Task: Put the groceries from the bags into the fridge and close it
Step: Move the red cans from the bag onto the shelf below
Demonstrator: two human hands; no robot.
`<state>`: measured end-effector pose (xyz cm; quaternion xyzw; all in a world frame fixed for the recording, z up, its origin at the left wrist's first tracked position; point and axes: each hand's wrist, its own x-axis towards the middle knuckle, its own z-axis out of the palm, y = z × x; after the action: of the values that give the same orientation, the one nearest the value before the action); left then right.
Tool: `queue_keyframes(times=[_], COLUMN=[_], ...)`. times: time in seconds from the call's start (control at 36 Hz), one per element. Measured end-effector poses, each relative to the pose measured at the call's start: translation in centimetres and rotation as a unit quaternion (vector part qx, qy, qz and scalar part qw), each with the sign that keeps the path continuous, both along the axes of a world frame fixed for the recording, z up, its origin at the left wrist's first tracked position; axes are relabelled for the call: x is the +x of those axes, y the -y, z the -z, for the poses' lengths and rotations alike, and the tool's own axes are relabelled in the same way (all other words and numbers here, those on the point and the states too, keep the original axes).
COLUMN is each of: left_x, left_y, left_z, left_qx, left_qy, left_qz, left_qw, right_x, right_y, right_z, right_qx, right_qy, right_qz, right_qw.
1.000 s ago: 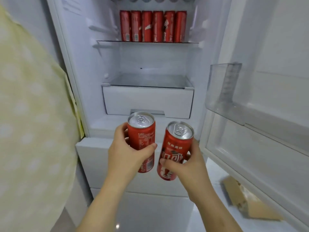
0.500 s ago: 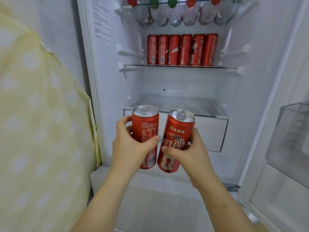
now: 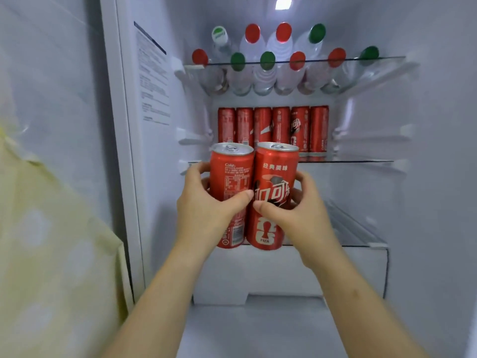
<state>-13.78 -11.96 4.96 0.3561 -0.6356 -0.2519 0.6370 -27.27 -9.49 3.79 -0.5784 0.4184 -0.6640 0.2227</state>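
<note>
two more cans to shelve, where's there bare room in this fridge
Free: the middle glass shelf in front of and right of the can row, and the lower shelf above the white drawer. Crowded: the top shelf, packed with bottles.

— How's your light in there?

— Cool and bright. The fridge lamp (image 3: pixel 282 3) at the top edge blows out to white, and you get glare on the water bottles (image 3: pixel 268 71) beneath it.

— Sharpness?

— Soft throughout. The yellow cloth (image 3: pixel 46 241) along the left edge is blurred, the label (image 3: pixel 153 73) unreadable, and your wide lens bows the fridge wall (image 3: pixel 121 151).
</note>
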Motion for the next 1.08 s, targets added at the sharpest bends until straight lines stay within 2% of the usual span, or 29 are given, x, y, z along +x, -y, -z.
queue_keyframes(times=[0.25,0.44,0.67,1.08], left_x=[-0.6,-2.5,-3.6,-4.4], left_y=[3.6,6.8,10.3,14.4], left_z=[-5.2,-9.3,-12.0,-11.7], left_qx=[-0.049,-0.060,-0.046,0.000], left_qy=[-0.030,-0.047,-0.070,-0.066], left_qz=[0.016,0.007,0.001,-0.011], left_qw=[0.998,0.997,0.997,0.998], right_x=[-0.3,-1.9,-2.7,-3.5], right_y=[3.6,6.9,10.8,14.9], right_z=[-5.1,-9.5,-12.6,-11.7], right_qx=[-0.074,-0.088,-0.078,-0.027], right_qy=[0.005,-0.014,-0.037,-0.032], right_qz=[0.017,0.014,0.017,0.011], right_qw=[0.997,0.996,0.996,0.999])
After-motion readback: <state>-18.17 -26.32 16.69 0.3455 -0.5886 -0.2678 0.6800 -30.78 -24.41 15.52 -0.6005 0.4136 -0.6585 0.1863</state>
